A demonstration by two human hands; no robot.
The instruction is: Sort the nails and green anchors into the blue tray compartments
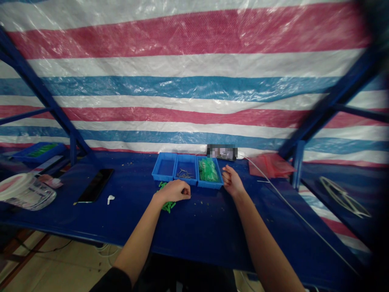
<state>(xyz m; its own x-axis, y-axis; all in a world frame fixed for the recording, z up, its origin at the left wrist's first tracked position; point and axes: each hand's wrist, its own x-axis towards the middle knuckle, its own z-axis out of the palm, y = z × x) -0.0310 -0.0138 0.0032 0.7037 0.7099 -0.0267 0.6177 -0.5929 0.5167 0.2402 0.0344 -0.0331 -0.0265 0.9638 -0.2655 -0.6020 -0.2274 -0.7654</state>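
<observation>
My left hand (176,190) is closed, its fingers curled down over the blue table. It partly covers a loose pile of small green plastic pieces (169,206) shaped like wall plugs. Whatever its fingertips pinch, if anything, is hidden. To the right, my right hand (231,180) is curled shut beside the right blue bin (216,185), and I cannot make out anything in it. That bin holds green pieces in clear plastic bags (208,169). Thin metal screws or pins (184,174) lie in the middle blue bin (186,160). The left blue bin (165,164) shows a bare bottom.
Behind the bins a phone (222,152) with a white cable (291,207) leans on the striped sheet. Red plastic (270,165) lies at right. A dark phone (96,185), white earbud-like piece (110,199) and white tub (27,191) are at left. Blue frame posts (73,148) flank the table.
</observation>
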